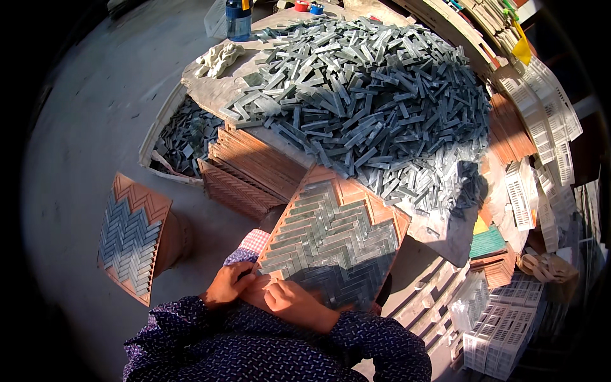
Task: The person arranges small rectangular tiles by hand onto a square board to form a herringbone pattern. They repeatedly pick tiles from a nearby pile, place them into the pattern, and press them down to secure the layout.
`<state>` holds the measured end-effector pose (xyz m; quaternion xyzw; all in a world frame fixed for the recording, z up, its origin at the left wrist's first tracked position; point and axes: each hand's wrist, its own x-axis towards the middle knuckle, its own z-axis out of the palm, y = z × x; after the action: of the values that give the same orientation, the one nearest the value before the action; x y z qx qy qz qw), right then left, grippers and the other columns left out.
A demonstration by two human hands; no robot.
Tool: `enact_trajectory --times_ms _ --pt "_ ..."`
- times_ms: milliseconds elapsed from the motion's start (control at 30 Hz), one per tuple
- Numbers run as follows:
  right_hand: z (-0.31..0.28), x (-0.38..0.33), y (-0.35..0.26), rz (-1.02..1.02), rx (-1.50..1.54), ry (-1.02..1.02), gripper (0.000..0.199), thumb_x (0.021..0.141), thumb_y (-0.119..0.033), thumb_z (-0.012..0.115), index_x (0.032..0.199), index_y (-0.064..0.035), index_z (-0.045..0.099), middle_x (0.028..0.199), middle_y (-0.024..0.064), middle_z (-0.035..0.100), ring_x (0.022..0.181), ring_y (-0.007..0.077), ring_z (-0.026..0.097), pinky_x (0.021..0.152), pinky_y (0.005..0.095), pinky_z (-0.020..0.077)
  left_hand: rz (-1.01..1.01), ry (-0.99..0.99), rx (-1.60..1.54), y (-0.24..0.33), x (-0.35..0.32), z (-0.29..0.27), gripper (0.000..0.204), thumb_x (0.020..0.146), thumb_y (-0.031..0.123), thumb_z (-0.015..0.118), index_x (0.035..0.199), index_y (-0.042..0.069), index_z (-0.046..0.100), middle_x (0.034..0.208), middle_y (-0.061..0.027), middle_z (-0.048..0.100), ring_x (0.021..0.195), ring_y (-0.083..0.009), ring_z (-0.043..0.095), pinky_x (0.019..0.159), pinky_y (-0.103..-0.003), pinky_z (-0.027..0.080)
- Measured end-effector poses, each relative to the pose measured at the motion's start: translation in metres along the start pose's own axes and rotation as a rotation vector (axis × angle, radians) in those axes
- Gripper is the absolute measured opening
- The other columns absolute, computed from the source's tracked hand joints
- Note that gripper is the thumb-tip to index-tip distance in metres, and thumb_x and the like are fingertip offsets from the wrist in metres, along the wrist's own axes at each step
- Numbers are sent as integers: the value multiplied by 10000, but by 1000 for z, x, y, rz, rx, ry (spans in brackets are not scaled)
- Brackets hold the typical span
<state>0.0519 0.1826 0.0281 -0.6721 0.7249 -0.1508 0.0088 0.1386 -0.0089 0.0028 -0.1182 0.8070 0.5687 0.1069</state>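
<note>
One left hand [224, 285], one right hand [300, 305], fingers curled, cannot tell if pinching anything, at near-left corner of one partly tiled tray [350, 191], second tray [153, 202] farther left, one tile heap [356, 95] beyond

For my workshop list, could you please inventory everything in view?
table: one, pale, centre
loose strips: many, grey, on table
near tray: one, terracotta and grey, centre
left tray: one, terracotta and grey, left
tray stacks: several, terracotta, beside table
fragment bin: one, white, table's left
cloth bundle: one, cream, on table
bottle: one, blue, top
round items: two, red and blue, top
sheet: one, yellow, upper right
crates: several, white, right
slats: several, pale, right
sleeves: two, dark blue, bottom
left fingers: several, bare, by near tray
right fingers: several, bare, by near tray
</note>
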Motion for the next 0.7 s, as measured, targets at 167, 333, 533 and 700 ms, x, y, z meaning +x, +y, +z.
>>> enact_trajectory --times_ms 167,333,533,700 --pt "6 -3 -3 41 -14 8 53 708 -102 563 691 -57 541 754 77 551 747 209 591 664 300 492 14 -23 20 5 1 -4 202 863 157 569 990 5 610 804 -182 630 728 -293 617 675 -360 471" --pt "-23 9 35 146 388 67 56 747 -83 580 772 -41 551 733 67 525 665 229 582 585 325 498 -42 -46 2 -12 17 -19 288 927 234 509 904 -17 648 700 -154 635 645 -271 614 630 -347 470" --pt "-36 43 166 570 43 427 281 805 -174 669 1018 -18 572 900 175 628 797 390 612 670 445 504 190 292 7 34 83 -30 174 879 139 567 883 -17 642 707 -156 633 634 -248 631 609 -321 479" --pt "-33 87 211 953 -237 95 432 776 -360 688 1013 -74 468 852 194 613 767 386 632 613 474 499 264 250 -149 68 100 -11 161 886 136 597 926 -15 637 757 -148 629 655 -225 629 615 -309 488"
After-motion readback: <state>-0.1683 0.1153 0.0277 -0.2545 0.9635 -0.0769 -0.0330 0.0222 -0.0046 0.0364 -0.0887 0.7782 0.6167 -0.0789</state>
